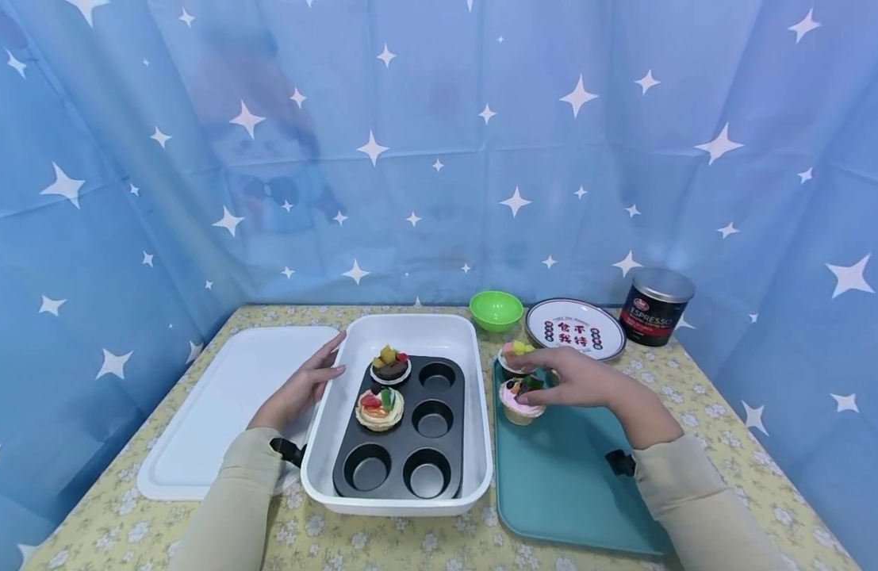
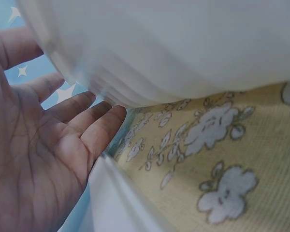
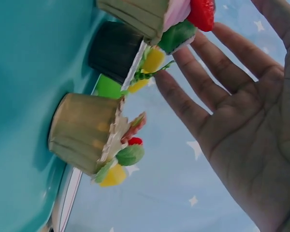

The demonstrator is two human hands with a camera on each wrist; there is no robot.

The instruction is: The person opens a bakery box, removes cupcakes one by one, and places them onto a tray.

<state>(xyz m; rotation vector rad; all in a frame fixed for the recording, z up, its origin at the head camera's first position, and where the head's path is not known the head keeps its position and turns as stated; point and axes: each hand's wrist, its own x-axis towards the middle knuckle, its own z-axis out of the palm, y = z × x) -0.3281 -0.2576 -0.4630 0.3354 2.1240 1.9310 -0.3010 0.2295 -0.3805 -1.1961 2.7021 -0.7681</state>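
My left hand (image 1: 304, 387) rests at the left wall of a white bin (image 1: 396, 507), fingers loosely extended along its side. Inside the bin lies a dark muffin tin (image 1: 398, 468). A chocolate cupcake (image 1: 390, 366) and a cream cupcake (image 1: 379, 410) with fruit on top fill two of its left cups. Over the far left of a teal tray (image 1: 574, 492), my right hand (image 1: 581, 381) reaches to a pink-cream cupcake (image 1: 519, 406), fingers extended by its topping. Close by stand a dark-cased cupcake (image 3: 117, 52) and a tan-cased cupcake (image 3: 82, 133), partly hidden by the hand in the head view.
Left of the bin lies a white lid-like board (image 1: 210, 412). Along the back stand a green bowl (image 1: 496, 311), a white plate (image 1: 546, 313) with red characters and a dark espresso tin (image 1: 653, 309). A blue star-patterned curtain (image 1: 439, 119) closes off the back and sides.
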